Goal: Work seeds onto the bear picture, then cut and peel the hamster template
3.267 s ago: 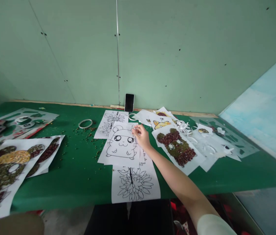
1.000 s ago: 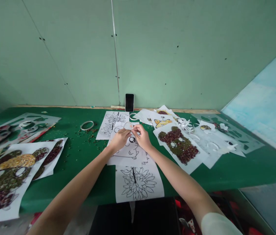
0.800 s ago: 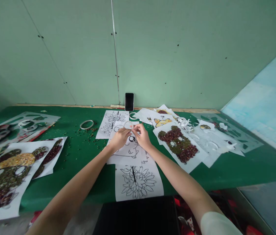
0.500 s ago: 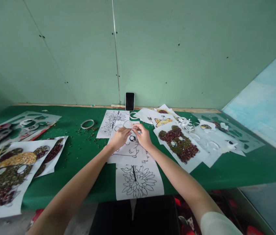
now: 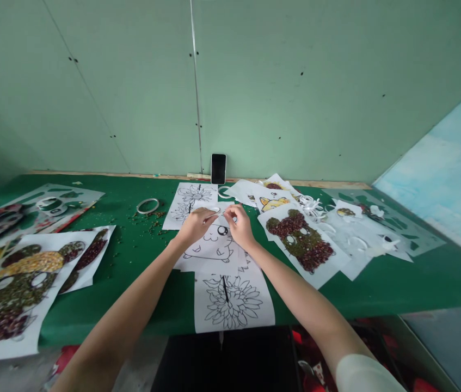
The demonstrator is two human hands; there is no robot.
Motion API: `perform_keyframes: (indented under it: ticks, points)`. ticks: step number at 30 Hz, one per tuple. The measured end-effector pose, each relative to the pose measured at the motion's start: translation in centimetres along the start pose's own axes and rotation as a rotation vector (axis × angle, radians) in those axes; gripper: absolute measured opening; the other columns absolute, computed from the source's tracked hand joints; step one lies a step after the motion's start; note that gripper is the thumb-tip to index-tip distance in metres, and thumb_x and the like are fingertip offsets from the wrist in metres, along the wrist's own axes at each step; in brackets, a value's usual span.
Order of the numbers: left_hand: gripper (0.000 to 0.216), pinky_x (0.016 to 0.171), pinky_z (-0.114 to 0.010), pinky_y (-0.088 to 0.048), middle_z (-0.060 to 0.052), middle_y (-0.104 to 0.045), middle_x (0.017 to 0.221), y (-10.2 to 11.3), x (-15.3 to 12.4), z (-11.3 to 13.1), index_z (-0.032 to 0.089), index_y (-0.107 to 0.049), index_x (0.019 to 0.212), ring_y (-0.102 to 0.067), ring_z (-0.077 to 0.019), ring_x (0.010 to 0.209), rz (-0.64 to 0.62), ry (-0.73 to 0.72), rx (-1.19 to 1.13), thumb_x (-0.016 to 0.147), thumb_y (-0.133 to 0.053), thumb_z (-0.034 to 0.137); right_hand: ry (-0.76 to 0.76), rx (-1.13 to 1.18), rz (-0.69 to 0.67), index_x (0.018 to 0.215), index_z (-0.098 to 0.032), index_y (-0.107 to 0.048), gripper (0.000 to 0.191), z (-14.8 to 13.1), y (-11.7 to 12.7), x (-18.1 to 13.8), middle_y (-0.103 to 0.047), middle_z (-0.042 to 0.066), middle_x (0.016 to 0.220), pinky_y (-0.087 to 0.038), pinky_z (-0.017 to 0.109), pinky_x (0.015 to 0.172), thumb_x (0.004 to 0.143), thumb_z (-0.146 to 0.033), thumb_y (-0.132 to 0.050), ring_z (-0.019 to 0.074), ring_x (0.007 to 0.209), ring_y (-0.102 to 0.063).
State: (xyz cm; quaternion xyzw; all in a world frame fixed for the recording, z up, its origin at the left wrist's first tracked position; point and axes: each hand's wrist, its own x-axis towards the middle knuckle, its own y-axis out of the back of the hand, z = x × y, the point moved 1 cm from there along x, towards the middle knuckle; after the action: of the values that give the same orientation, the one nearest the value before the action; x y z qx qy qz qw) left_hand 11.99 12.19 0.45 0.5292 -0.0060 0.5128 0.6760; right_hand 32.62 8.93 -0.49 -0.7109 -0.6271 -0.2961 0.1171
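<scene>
Over the drawing sheets, my left hand (image 5: 196, 224) is closed on a narrow roll of tape (image 5: 214, 209), which shows almost edge-on beyond the fingers. Close to its right, the thumb and fingers of my right hand (image 5: 238, 224) are pinched together. A thin pale strip, seemingly the tape's end, runs between the two hands; its details are too small to make out. Beneath them lies a line drawing of a big-eyed animal (image 5: 214, 250), partly covered by my hands. A flower drawing (image 5: 234, 305) hangs over the table's front edge, and another flower sheet (image 5: 181, 198) lies behind my left hand.
A phone (image 5: 218, 169) leans against the wall. Another tape roll (image 5: 147, 206) lies among scattered seeds on the green table. Seed-covered pictures are at left (image 5: 13, 294) and right (image 5: 301, 239). White peeled strips (image 5: 311, 206) and loose papers lie on the right.
The tape roll has tipped from a round, upright-looking ring to nearly edge-on. My hands have moved slightly apart, and the left one has shifted a little to the left.
</scene>
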Motion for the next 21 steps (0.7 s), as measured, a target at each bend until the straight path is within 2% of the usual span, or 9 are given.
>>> perform_keyframes:
  ticks: [4, 9, 11, 16, 21]
  points:
    - [0.046, 0.072, -0.032, -0.056, -0.01, -0.08, 0.092, 1.7, 0.2, -0.9, 0.02, -0.079, 0.096, -0.067, -0.0198, 0.075, 0.091, 0.108, 0.009, 0.108, -0.059, 0.06, -0.079, 0.02, 0.044, 0.095, -0.026, -0.066, 0.041, 0.7, 0.2, 0.2, -0.07, 0.01, 0.103, -0.057, 0.041, 0.091, 0.102, -0.066, -0.061, 0.0267, 0.095, -0.065]
    - [0.045, 0.06, -0.03, -0.044, -0.004, -0.065, 0.067, 4.5, 0.2, -2.1, 0.021, -0.068, 0.074, -0.053, -0.0165, 0.061, 0.157, 0.178, 0.058, 0.101, -0.064, 0.057, -0.269, 0.061, 0.088, 0.097, -0.024, -0.07, 0.05, 2.2, 1.0, 0.8, -0.074, 0.009, 0.091, -0.056, 0.038, 0.081, 0.092, -0.073, -0.067, 0.0268, 0.086, -0.067]
    - [0.045, 0.06, -0.03, -0.042, -0.004, -0.063, 0.065, 5.3, 0.2, -2.6, 0.021, -0.064, 0.07, -0.052, -0.0164, 0.06, 0.177, 0.205, 0.069, 0.098, -0.065, 0.056, -0.335, 0.098, 0.099, 0.095, -0.023, -0.072, 0.051, 2.7, 1.1, 0.9, -0.073, 0.007, 0.087, -0.055, 0.037, 0.078, 0.087, -0.073, -0.071, 0.026, 0.083, -0.067]
    - [0.038, 0.064, -0.031, -0.047, -0.008, -0.072, 0.073, 5.8, 0.1, -3.4, 0.022, -0.064, 0.068, -0.061, -0.0202, 0.068, 0.145, 0.233, 0.088, 0.092, -0.067, 0.052, -0.547, 0.255, 0.091, 0.086, -0.021, -0.077, 0.045, 3.3, 0.7, 0.9, -0.073, 0.006, 0.078, -0.051, 0.033, 0.066, 0.074, -0.064, -0.083, 0.0215, 0.071, -0.063]
    - [0.035, 0.066, -0.032, -0.049, -0.008, -0.071, 0.07, 5.9, 0.1, -3.4, 0.023, -0.063, 0.065, -0.063, -0.0223, 0.07, 0.09, 0.227, 0.144, 0.09, -0.066, 0.047, -0.624, 0.198, 0.064, 0.078, -0.02, -0.078, 0.04, 3.2, 0.7, 0.5, -0.069, 0.003, 0.065, -0.047, 0.032, 0.057, 0.071, -0.059, -0.087, 0.0194, 0.061, -0.059]
